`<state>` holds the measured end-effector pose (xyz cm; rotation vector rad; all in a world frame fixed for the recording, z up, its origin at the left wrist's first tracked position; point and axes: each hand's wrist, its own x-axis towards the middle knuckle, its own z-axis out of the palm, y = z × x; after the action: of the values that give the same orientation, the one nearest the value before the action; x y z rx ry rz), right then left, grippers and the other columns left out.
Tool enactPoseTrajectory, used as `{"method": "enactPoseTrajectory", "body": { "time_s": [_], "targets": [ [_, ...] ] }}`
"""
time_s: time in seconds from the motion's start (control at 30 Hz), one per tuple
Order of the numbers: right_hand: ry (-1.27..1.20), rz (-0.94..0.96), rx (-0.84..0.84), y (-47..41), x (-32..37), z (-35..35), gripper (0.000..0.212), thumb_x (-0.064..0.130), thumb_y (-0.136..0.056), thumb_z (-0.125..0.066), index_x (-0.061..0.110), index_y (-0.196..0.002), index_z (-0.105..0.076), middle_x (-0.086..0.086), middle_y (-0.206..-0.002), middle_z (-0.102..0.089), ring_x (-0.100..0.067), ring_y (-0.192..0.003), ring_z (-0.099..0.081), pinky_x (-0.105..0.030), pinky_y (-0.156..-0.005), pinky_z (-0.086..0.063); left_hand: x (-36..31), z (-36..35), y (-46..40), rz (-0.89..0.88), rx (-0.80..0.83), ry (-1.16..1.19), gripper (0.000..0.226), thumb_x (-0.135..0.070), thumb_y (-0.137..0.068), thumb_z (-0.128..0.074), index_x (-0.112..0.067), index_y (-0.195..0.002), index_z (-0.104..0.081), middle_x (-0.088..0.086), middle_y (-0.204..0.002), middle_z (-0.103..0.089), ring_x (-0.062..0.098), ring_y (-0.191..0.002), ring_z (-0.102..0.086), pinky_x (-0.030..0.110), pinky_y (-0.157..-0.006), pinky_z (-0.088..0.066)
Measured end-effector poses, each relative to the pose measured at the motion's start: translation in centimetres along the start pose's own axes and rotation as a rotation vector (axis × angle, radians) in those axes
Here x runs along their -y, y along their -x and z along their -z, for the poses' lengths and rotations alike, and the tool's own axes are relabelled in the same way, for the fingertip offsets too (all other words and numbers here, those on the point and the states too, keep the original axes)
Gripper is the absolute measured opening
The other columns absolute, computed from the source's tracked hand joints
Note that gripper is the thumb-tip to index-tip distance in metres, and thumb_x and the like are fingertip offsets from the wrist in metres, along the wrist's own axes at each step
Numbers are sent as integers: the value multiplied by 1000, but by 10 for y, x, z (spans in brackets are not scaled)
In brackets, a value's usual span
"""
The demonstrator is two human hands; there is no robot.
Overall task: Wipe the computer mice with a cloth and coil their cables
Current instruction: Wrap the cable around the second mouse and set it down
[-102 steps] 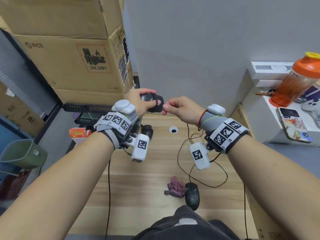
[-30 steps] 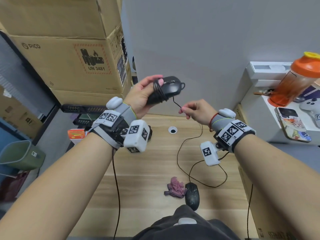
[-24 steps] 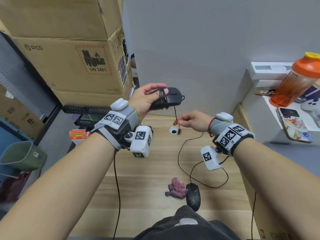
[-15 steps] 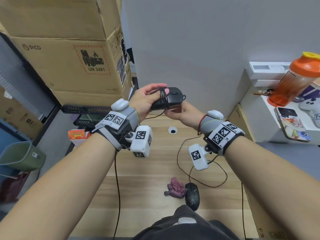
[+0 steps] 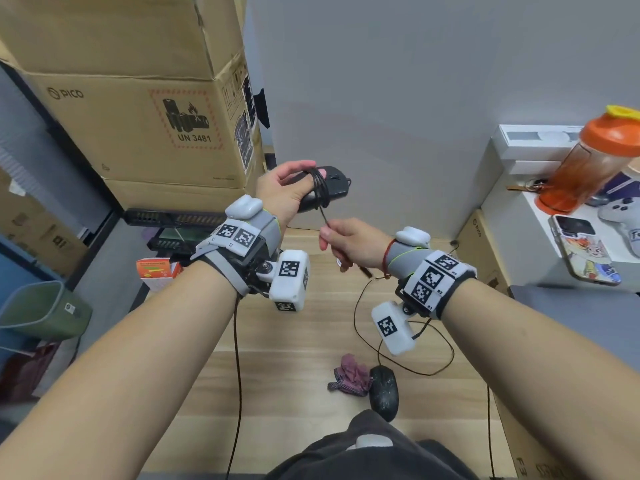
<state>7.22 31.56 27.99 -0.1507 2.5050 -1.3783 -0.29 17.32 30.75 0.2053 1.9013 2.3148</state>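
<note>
Head: cable-wrapped mouse [image 5: 329, 188] lengthwise left-right, nose rightward.

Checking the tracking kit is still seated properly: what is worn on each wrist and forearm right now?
Forearms are bare, no sleeves. Each wrist has a grey and black strap with square black-and-white coded markers, a rounded white pod on top and a white marker block below: left wrist strap, right wrist strap. The right wrist also has a thin red cord.

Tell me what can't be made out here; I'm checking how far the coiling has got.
- Head view: the held mouse, its underside and rear hidden by the left hand.
- The cable's free end, enclosed by the right hand.
- The table mouse's cable, partly behind the right wrist tracker.
</note>
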Motion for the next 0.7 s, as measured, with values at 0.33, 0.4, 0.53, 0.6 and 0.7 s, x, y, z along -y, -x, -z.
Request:
{"method": "enactPoseTrajectory", "body": {
  "time_s": [0.33, 0.4, 0.53, 0.6, 0.7],
  "targets": [
    [96, 62, -202, 5, 15, 32, 24, 33, -93, -63, 12, -85, -73, 12, -48, -45, -2, -39, -36, -12, -43, -32, 23, 29, -3, -168, -1, -794, 26, -35, -70, -80, -39, -95, -74, -17, -84, -70, 1, -78, -65, 14, -62, -46],
    [-10, 93, -269, 4, 16, 37, 15, 25, -89, -69, 10, -88, -73, 6, -58, -60, -6, -44, -48, -17, -47, -41, 27, 30, -2, -156, 13, -846, 31, -39, -71, -80, -39, -101, -73, -17, -88, -66, 0, -80, -62, 14, -62, -42],
    [-342, 150, -252, 3, 19, 37, 9, 3, -86, -70, 2, -94, -67, -10, -70, -69, -16, -59, -66, -22, -58, -54, 32, 25, 1, 19, 102, -739, 31, -29, -75, -79, -27, -106, -73, -4, -98, -72, 8, -87, -69, 22, -71, -55],
    [-420, 163, -246, 2, 19, 35, 9, 0, -86, -69, 2, -94, -66, -12, -72, -70, -18, -62, -69, -22, -61, -55, 33, 19, 5, 168, 154, -583, 24, -23, -75, -82, -21, -98, -75, 2, -94, -75, 11, -77, -73, 23, -62, -57],
    [-503, 166, -261, 3, 18, 32, 4, 3, -88, -67, 6, -90, -66, -10, -71, -71, -16, -62, -68, -20, -60, -55, 35, 13, 11, 298, 183, -458, 27, -23, -76, -83, -15, -101, -76, 9, -87, -75, 21, -73, -71, 28, -62, -56]
  ]
}}
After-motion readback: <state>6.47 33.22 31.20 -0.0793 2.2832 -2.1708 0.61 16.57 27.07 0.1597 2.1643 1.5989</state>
